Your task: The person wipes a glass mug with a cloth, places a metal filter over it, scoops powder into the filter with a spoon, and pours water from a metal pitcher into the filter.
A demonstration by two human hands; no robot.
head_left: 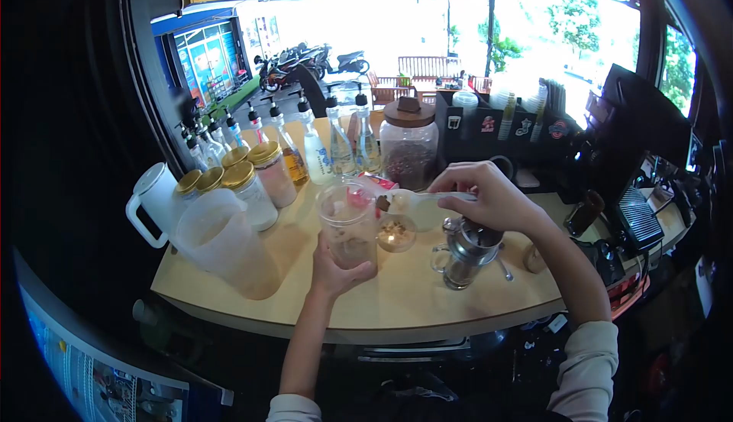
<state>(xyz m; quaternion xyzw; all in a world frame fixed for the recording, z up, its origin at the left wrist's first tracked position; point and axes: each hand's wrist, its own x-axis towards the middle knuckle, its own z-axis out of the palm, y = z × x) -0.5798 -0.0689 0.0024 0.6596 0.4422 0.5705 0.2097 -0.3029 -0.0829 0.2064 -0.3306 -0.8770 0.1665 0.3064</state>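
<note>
My left hand point(341, 271) is wrapped round a clear plastic cup point(348, 227) above the wooden counter point(366, 307). In my right hand point(479, 193) is the handle of a pale, translucent scoop point(416, 206), pinched between the fingers. The scoop's front end is close to the cup's upper right side, with something small and brown at its tip. Below the scoop, a small round dish point(397, 233) with light brown bits sits on the counter. Under my right hand stands a metal-topped glass mug point(466, 258).
A large translucent pitcher point(221, 239), a white jug point(149, 200) and gold-lidded jars point(271, 174) stand at the left. Pump bottles point(314, 147) and a wood-lidded jar point(408, 143) line the back. A spoon point(505, 268) lies right of the mug; a black machine point(640, 212) is farther right.
</note>
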